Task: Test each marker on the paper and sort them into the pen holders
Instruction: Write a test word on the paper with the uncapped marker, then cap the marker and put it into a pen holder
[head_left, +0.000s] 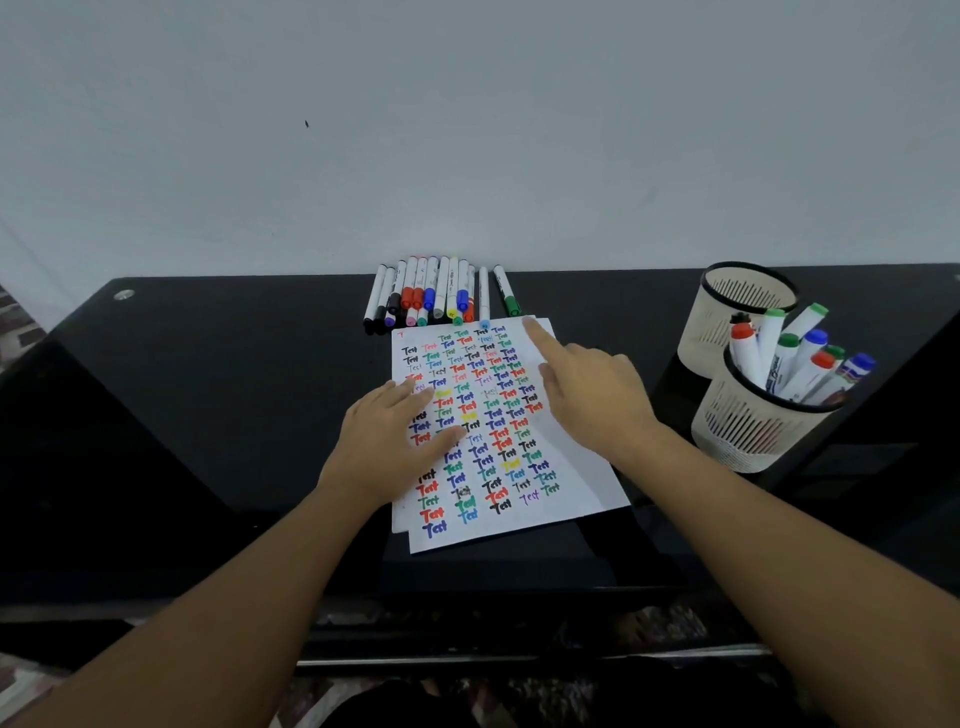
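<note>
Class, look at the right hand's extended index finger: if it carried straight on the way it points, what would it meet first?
Probably the green-capped marker beyond the paper; the right hand points up-left past its top corner. Depth is unclear.

Both hands (387, 441) (592, 395) flat on paper (566, 467) (markers (436, 293) beyond) — empty.

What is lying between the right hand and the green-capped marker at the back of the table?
In the head view, only the top right corner of the paper separates the right hand from the green-capped marker; beyond it, bare black table.
</note>
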